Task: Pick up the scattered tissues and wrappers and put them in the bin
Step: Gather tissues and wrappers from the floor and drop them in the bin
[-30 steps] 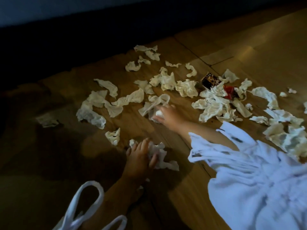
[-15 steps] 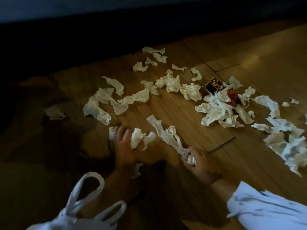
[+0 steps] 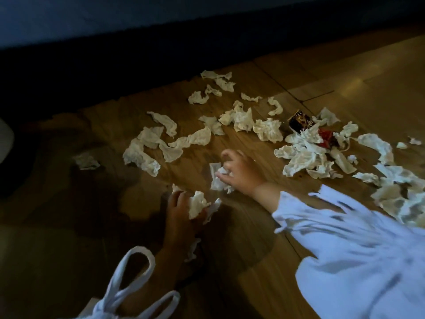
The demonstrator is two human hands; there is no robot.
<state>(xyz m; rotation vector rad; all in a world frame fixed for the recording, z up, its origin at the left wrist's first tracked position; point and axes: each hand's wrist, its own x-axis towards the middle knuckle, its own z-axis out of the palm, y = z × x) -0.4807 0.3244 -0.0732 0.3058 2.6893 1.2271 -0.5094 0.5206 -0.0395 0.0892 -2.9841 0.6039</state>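
- Many crumpled tissues [image 3: 268,132] lie scattered over the wooden floor [image 3: 241,226], with a dark wrapper [image 3: 300,122] and a red wrapper [image 3: 324,135] among them at the right.
- Right hand [image 3: 241,172], in a white sleeve [image 3: 345,238], has its fingers curled around a tissue wad [image 3: 219,178].
- Left hand [image 3: 181,210] clutches a tissue bundle [image 3: 197,203] nearby.
- White bag handles [image 3: 128,279] loop at the lower left.

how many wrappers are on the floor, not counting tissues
2, side by side in the tissue pile right of the hands: a dark wrapper at the pile's far edge, and a red wrapper partly buried just right of it. More may be hidden under tissues.
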